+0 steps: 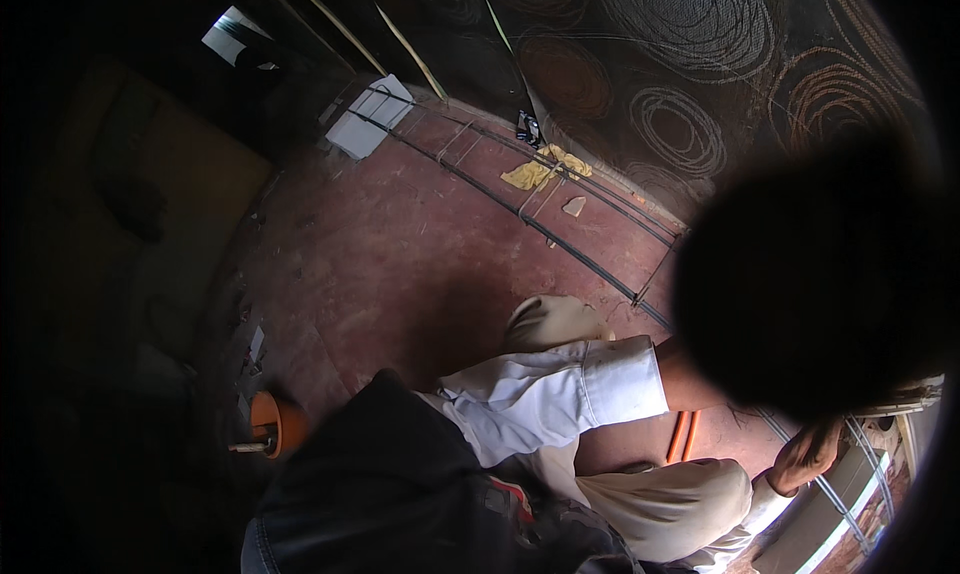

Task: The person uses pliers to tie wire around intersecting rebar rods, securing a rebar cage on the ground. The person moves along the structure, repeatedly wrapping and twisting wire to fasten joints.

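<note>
My left arm, in a white sleeve (560, 389), reaches to the right across my tan trouser knee (550, 324). Its hand is hidden behind a big dark round shape (810, 274) that blocks the right of the view. My right hand (805, 456) comes in from the lower right with a white cuff. Its fingers are curled around a thin steel rod (850, 454) of a long cage of steel rods (520, 209) that lies across the red floor (400, 264). My other knee (670, 494) sits just left of that hand.
A yellow cloth (540, 169), a pale stone chip (573, 206) and a black packet (527, 126) lie by the rod cage. A white board (368, 117) is at its far end. Two orange tubes (683, 436) lie between my knees, and an orange round object (275, 424) is at the lower left. Dark fabric (380, 484) fills the bottom.
</note>
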`<state>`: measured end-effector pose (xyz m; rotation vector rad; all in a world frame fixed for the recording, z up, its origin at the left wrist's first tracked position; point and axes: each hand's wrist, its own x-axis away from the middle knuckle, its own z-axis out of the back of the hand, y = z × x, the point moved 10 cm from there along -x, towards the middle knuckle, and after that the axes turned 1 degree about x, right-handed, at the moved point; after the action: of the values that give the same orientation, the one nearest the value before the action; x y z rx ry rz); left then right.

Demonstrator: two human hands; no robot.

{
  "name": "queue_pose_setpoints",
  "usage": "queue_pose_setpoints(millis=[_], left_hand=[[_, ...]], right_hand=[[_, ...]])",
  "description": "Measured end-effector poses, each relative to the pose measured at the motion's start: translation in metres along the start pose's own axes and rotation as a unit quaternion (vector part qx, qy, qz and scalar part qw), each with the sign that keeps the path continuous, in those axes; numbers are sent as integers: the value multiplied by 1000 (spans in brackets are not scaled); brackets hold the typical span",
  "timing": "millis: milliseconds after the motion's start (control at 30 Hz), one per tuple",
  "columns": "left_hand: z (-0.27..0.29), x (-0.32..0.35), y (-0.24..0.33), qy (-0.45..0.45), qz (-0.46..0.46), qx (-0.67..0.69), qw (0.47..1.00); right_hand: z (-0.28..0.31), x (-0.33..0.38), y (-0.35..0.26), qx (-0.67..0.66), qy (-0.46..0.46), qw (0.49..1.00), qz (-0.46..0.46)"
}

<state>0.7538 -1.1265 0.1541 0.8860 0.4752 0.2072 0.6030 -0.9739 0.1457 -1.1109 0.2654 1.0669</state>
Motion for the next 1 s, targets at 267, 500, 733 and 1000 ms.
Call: queue_pose_setpoints(millis=[267,500,733,1000], left_hand=[[-48,-9,0,-30,106,96,989],[-65,-5,-40,84,161,242,953],[-71,15,-21,132,108,131,977],[-107,47,-67,94,174,144,970]], right_hand=[[-36,-6,-23,-119,-85,988,47],[-46,6,4,-172,-59,981,-69],[-49,47,65,-303,-34,908,-287],[-74,67,59,-284,-138,888,-334]])
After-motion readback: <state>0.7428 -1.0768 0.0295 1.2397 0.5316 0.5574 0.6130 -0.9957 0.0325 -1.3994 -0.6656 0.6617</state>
